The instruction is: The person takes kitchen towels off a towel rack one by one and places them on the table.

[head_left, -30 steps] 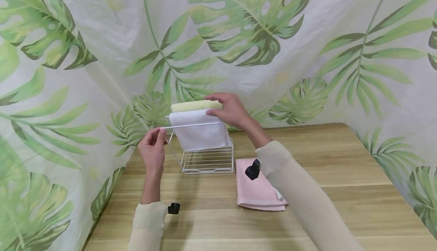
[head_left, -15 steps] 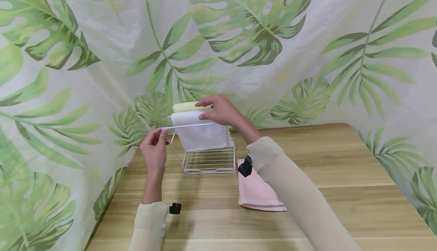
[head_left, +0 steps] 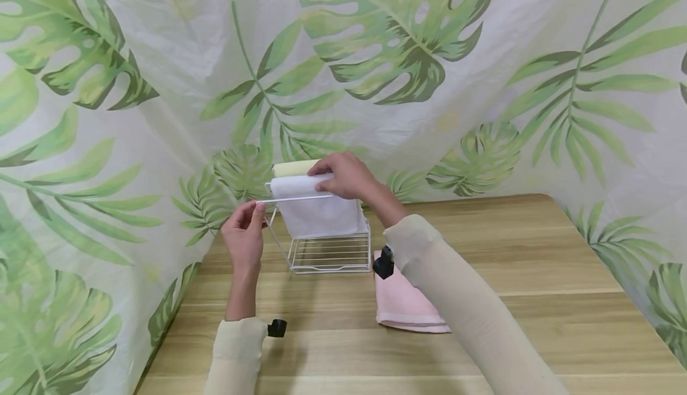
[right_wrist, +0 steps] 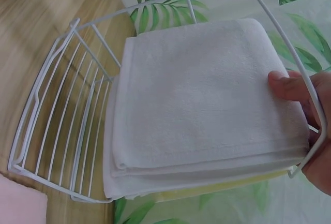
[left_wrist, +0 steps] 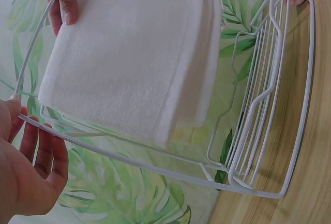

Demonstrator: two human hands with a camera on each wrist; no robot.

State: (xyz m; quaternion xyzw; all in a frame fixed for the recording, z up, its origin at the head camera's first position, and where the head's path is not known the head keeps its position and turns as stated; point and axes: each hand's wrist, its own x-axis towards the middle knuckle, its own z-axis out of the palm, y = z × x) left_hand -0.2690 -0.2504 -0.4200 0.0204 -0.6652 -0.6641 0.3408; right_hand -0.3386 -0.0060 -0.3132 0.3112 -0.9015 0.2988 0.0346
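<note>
I had the left hand (head_left: 244, 238) pinching the white wire rack (head_left: 330, 271) at its upper front corner, the right hand (head_left: 350, 175) gripping the white towel (right_wrist: 201, 89) by its top fold, draped before a yellow towel (head_left: 292, 169). A pink towel (head_left: 405, 306) lay beside the rack on the desk (head_left: 537, 264).

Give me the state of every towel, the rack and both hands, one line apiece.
White towel: folded, hanging in the rack.
Yellow towel: behind the white one, mostly hidden.
Pink towel: folded, lying on the table, partly covered from view by the sleeve.
Wire rack: standing upright.
Left hand: pinching the rack's top corner.
Right hand: holding the white towel's top.
</note>
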